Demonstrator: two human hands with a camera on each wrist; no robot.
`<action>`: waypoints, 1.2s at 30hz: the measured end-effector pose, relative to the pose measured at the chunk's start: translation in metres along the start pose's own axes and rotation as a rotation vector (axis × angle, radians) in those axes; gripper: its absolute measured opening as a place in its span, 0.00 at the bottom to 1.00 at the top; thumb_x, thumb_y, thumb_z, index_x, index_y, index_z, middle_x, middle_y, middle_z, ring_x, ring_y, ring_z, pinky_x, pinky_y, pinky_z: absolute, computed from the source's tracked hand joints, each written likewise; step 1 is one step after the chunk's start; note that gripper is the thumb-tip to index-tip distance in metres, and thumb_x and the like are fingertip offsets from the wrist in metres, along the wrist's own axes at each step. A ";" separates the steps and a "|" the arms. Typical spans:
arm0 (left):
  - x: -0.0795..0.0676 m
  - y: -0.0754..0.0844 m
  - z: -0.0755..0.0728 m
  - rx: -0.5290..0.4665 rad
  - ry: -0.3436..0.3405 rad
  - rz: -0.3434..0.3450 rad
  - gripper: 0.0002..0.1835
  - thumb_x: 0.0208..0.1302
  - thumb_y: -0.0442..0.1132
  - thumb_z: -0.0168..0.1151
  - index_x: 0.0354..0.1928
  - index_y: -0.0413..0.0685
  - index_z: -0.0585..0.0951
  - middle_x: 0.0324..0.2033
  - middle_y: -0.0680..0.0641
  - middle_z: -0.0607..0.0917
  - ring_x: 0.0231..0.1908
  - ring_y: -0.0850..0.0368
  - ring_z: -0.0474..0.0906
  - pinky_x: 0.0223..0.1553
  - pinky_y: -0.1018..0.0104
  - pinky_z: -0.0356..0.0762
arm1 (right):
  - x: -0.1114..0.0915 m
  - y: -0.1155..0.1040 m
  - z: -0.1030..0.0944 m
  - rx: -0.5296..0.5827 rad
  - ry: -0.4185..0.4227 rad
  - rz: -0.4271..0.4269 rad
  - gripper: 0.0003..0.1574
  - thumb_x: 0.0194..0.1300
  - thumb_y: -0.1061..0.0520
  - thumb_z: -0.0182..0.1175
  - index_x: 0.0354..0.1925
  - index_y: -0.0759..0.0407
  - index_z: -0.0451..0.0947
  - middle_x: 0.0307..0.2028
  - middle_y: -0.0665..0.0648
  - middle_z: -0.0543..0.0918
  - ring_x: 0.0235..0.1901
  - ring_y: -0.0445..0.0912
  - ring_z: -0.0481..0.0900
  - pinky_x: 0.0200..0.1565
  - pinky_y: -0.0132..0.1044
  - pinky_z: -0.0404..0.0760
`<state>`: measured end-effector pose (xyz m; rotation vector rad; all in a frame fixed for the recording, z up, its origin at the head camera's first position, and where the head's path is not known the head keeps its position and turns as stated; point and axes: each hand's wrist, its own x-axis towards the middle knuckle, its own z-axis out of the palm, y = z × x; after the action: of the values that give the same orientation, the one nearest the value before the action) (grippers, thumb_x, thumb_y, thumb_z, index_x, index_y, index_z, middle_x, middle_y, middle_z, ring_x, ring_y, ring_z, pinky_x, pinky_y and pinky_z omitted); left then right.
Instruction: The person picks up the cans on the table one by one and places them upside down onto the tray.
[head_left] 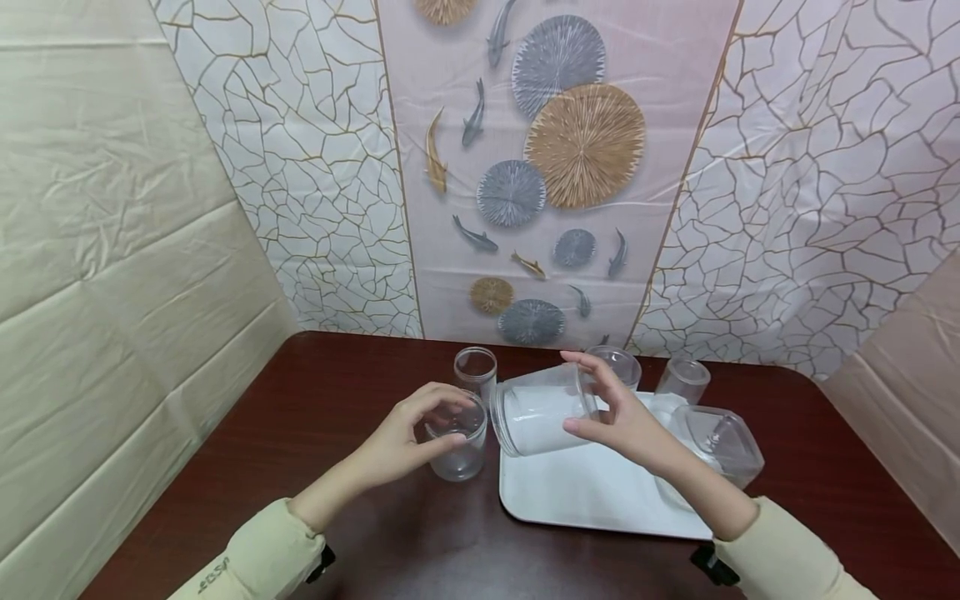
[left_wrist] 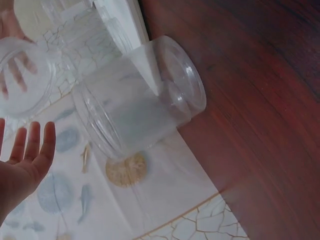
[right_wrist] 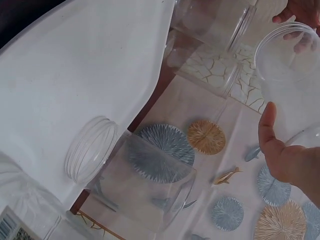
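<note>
A white tray fills the top left, and a clear jar stands just beside its edge. The right hand shows at the right with its thumb up, next to a clear cup.

Clear glossy plastic jars, white matt tray, polished wood table.

Not much to read here, honestly. There's some small dark lettering on my left sleeve, down near the elbow, well back from my left hand — it's upside down to me and too tiny to make out. Also a bit of barcode on a label at the corner of my right wrist view, on a clear container — nothing legible on it.
</note>
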<state>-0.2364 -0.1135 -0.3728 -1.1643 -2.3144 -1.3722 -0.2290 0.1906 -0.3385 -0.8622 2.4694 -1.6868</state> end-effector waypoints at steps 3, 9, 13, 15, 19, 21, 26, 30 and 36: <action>-0.006 -0.002 -0.004 -0.011 0.014 -0.007 0.17 0.59 0.35 0.65 0.50 0.49 0.78 0.50 0.47 0.79 0.48 0.58 0.77 0.43 0.60 0.80 | -0.001 0.001 -0.002 -0.031 0.001 0.016 0.44 0.61 0.62 0.62 0.70 0.52 0.52 0.69 0.65 0.52 0.62 0.68 0.60 0.40 0.38 0.81; -0.017 -0.007 -0.010 -0.001 0.040 -0.036 0.16 0.59 0.34 0.65 0.49 0.46 0.79 0.49 0.48 0.80 0.49 0.60 0.75 0.42 0.60 0.80 | 0.000 0.002 -0.006 -0.155 0.020 0.015 0.46 0.61 0.57 0.62 0.72 0.45 0.51 0.71 0.60 0.53 0.66 0.65 0.55 0.48 0.47 0.76; -0.023 -0.012 -0.010 -0.008 0.037 -0.055 0.15 0.58 0.33 0.65 0.49 0.45 0.79 0.48 0.46 0.80 0.50 0.62 0.74 0.42 0.62 0.80 | 0.000 0.001 -0.008 -0.189 0.019 0.027 0.46 0.62 0.56 0.62 0.72 0.44 0.51 0.72 0.59 0.52 0.68 0.65 0.54 0.52 0.56 0.72; -0.024 -0.013 -0.009 -0.010 0.031 -0.059 0.15 0.58 0.33 0.65 0.49 0.45 0.79 0.47 0.46 0.80 0.50 0.63 0.74 0.42 0.62 0.80 | -0.001 0.000 -0.010 -0.212 0.023 0.039 0.46 0.61 0.55 0.63 0.72 0.44 0.51 0.72 0.58 0.53 0.68 0.64 0.54 0.53 0.60 0.71; -0.028 -0.016 -0.009 -0.009 0.023 -0.071 0.15 0.58 0.32 0.65 0.49 0.45 0.79 0.47 0.46 0.81 0.50 0.64 0.74 0.42 0.62 0.80 | -0.003 0.000 -0.012 -0.268 0.041 0.051 0.47 0.60 0.53 0.64 0.71 0.43 0.53 0.72 0.57 0.55 0.67 0.62 0.56 0.51 0.59 0.72; -0.029 -0.017 -0.009 -0.005 0.020 -0.080 0.15 0.58 0.33 0.65 0.49 0.46 0.79 0.46 0.47 0.81 0.49 0.64 0.74 0.43 0.63 0.80 | -0.003 0.000 -0.012 -0.291 0.044 0.045 0.47 0.60 0.53 0.65 0.71 0.43 0.54 0.71 0.57 0.56 0.66 0.60 0.58 0.50 0.56 0.73; -0.033 -0.018 -0.012 -0.008 0.012 -0.116 0.15 0.59 0.35 0.65 0.49 0.51 0.79 0.48 0.50 0.80 0.49 0.59 0.76 0.44 0.63 0.79 | -0.004 0.004 -0.012 -0.362 0.049 0.018 0.47 0.57 0.51 0.67 0.70 0.44 0.56 0.68 0.59 0.60 0.63 0.58 0.62 0.51 0.56 0.74; -0.036 -0.019 -0.013 -0.006 0.012 -0.139 0.15 0.59 0.35 0.65 0.49 0.53 0.79 0.48 0.51 0.80 0.49 0.54 0.77 0.44 0.63 0.79 | -0.003 0.008 -0.013 -0.438 0.052 -0.016 0.49 0.54 0.50 0.69 0.69 0.49 0.58 0.65 0.59 0.63 0.63 0.58 0.64 0.53 0.61 0.71; -0.036 -0.021 -0.013 -0.012 0.014 -0.149 0.15 0.60 0.35 0.64 0.49 0.45 0.79 0.48 0.48 0.80 0.48 0.52 0.77 0.44 0.62 0.79 | 0.000 0.010 -0.017 -0.522 0.041 -0.034 0.48 0.53 0.49 0.70 0.68 0.53 0.60 0.63 0.61 0.66 0.62 0.60 0.63 0.54 0.63 0.69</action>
<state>-0.2301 -0.1479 -0.3983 -0.9995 -2.4291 -1.4406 -0.2381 0.2074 -0.3402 -0.9079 2.9917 -1.0761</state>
